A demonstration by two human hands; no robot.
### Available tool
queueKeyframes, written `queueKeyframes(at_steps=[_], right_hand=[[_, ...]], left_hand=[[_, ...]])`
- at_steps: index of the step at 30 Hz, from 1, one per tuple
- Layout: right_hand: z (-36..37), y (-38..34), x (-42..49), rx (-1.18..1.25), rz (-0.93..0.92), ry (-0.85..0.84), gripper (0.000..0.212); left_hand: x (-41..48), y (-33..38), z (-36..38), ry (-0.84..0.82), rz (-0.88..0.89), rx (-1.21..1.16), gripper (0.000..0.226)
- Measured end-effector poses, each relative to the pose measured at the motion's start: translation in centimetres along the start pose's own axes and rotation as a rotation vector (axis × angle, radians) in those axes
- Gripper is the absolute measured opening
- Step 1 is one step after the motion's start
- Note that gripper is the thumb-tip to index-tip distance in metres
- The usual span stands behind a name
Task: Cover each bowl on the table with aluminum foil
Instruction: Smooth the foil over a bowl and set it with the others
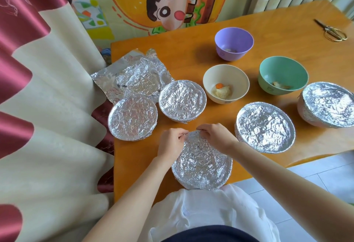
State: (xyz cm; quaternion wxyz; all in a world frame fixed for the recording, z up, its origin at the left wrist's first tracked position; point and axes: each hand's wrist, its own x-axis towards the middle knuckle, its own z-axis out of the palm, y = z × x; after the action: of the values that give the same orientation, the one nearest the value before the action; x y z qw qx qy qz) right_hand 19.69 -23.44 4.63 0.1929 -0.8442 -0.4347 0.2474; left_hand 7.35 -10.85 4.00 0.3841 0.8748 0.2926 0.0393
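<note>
A foil-covered bowl [202,167] sits at the table's near edge. My left hand [171,142] and my right hand [216,135] pinch the foil at its far rim, fingers curled over the edge. Several other foil-covered bowls stand around it: one at the left [132,120], one behind [182,102], one to the right [265,126], one at the far right [328,104]. Three bowls are uncovered: a cream bowl [226,83] with food, a green bowl [283,77] and a purple bowl [234,43].
A pile of crumpled foil sheets [134,75] lies at the table's back left corner. Scissors [332,30] lie at the far right. A curtain [47,107] hangs along the wooden table's [191,57] left edge. Tiled floor shows at the lower right.
</note>
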Motion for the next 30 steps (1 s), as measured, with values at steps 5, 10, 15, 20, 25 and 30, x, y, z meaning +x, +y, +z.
queueKeyframes(at_steps=[5,10,15,20,25,30], right_hand=[[0.2,-1.6,0.7,-0.066,0.003,-0.062,0.035],[0.6,-1.9,1.0,-0.078,0.029,0.029,0.027],[0.0,-2.0,1.2,-0.166,0.046,-0.002,0.028],[-1.8,0.0,0.6,-0.013,0.013,-0.083,0.028],[-1.2,0.7,-0.1,-0.032,0.044,-0.074,0.021],[-1.6,0.5,-0.3,0.012,0.084,-0.132,0.023]], left_hand=[[-0.1,0.3,0.1,0.007,0.025,-0.009,0.023],[-0.1,0.0,-0.2,-0.056,-0.009,-0.018,0.035],[-0.4,0.0,-0.1,-0.040,0.026,0.025,0.033],[-0.7,0.0,-0.4,-0.034,0.031,0.047,0.030],[-0.7,0.8,-0.5,-0.043,0.043,0.095,0.028],[-1.3,0.9,-0.3,-0.033,0.032,0.152,0.026]])
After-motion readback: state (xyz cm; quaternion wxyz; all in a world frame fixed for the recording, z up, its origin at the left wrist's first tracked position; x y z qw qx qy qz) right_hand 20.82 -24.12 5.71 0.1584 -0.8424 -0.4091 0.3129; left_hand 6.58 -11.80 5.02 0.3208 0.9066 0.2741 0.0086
